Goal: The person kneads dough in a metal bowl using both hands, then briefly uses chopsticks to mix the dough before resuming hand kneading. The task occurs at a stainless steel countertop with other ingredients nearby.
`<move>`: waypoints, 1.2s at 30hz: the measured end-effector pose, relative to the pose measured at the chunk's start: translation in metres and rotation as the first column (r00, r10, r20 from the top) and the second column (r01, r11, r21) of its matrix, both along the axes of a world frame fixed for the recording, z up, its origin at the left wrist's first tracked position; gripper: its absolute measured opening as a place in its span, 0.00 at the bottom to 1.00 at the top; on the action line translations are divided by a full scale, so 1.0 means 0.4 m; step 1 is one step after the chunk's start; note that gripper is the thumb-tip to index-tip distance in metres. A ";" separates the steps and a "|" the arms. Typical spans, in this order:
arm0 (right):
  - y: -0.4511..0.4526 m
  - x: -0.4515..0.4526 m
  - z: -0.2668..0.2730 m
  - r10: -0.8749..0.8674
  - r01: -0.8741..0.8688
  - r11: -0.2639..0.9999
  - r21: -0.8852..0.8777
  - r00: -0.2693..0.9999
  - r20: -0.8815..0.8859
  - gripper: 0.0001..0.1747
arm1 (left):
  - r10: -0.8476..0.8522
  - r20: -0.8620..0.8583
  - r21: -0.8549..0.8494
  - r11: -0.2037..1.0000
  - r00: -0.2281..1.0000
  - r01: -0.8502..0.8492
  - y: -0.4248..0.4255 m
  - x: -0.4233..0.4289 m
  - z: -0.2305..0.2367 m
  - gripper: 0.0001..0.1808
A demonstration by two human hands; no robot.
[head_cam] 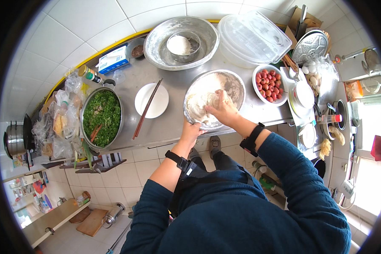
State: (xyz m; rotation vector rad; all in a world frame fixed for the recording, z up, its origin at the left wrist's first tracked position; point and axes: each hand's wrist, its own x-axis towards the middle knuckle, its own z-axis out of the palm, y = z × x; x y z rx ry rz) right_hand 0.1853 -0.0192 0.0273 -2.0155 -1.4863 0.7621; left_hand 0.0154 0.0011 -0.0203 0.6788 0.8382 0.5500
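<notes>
A metal mixing bowl [239, 90] stands at the front of the steel counter [177, 79], with pale dough [197, 106] and loose flour [209, 82] inside. My left hand [191, 130] grips the bowl's near-left rim. Inside the bowl, my right hand [222, 106] presses on the dough, thumb spread to the left; its fingertips are partly hidden against the dough. Dried flour coats the bowl's right inner wall. To the left, a white bowl [158, 103] has a pair of wooden chopsticks [147, 109] lying across it.
Behind is a large metal basin [150, 44] holding a smaller bowl of flour [179, 45]. A bowl of red fruit [269, 85] and a lidded plastic tub [247, 38] stand right. A pot of chopped greens [101, 111] and plastic bags [62, 123] crowd the left.
</notes>
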 end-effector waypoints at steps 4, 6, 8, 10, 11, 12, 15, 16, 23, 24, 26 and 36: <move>0.026 0.013 -0.030 -0.046 0.043 0.999 -0.032 0.994 -0.096 0.41 | 0.017 -0.024 -0.014 1.000 1.000 -0.018 -0.002 -0.002 0.005 0.27; 0.051 0.022 -0.029 -0.113 0.119 0.992 0.038 0.986 -0.124 0.38 | 0.021 -0.015 -0.009 1.000 1.000 -0.021 -0.008 0.002 0.012 0.27; 0.090 0.021 -0.015 -0.238 0.252 0.967 0.036 0.945 -0.223 0.30 | 0.025 -0.046 -0.011 1.000 0.999 -0.026 -0.008 0.009 0.018 0.26; 0.132 0.012 0.004 -0.476 0.484 0.867 -0.117 0.735 -0.483 0.27 | 0.057 -0.074 -0.023 0.998 0.996 -0.059 -0.010 0.012 0.020 0.26; 0.153 0.015 0.015 -0.582 0.571 0.789 -0.228 0.574 -0.576 0.25 | 0.084 -0.090 -0.037 0.995 0.992 -0.087 -0.013 0.015 0.018 0.25; 0.175 0.022 0.026 -0.631 0.567 0.744 -0.353 0.421 -0.652 0.22 | 0.109 -0.103 -0.051 0.992 0.989 -0.115 -0.014 0.017 0.016 0.25; 0.232 0.035 0.040 -0.746 0.618 0.610 -0.496 0.238 -0.622 0.18 | 0.093 -0.095 -0.048 0.994 0.991 -0.098 -0.015 0.017 0.006 0.24; 0.243 0.037 0.037 -0.775 0.627 0.563 -0.538 0.174 -0.608 0.17 | 0.104 -0.094 -0.043 0.993 0.990 -0.109 -0.019 0.018 0.004 0.24; 0.245 -0.006 -0.048 -0.622 0.572 0.779 -0.257 0.649 -0.438 0.19 | 0.092 -0.089 -0.006 0.996 0.992 -0.093 -0.022 0.014 -0.015 0.21; 0.244 -0.017 -0.056 -0.551 0.512 0.834 -0.204 0.759 -0.348 0.20 | 0.101 -0.072 0.008 0.995 0.992 -0.100 -0.019 0.013 -0.019 0.21; 0.239 -0.040 -0.058 -0.521 0.497 0.854 -0.157 0.816 -0.250 0.25 | 0.081 -0.083 0.030 0.996 0.993 -0.079 -0.015 0.012 -0.026 0.21; 0.162 -0.074 0.038 0.167 -0.196 0.939 -0.282 0.978 -0.123 0.33 | 0.032 -0.115 -0.008 0.999 0.993 -0.033 -0.002 0.005 -0.028 0.29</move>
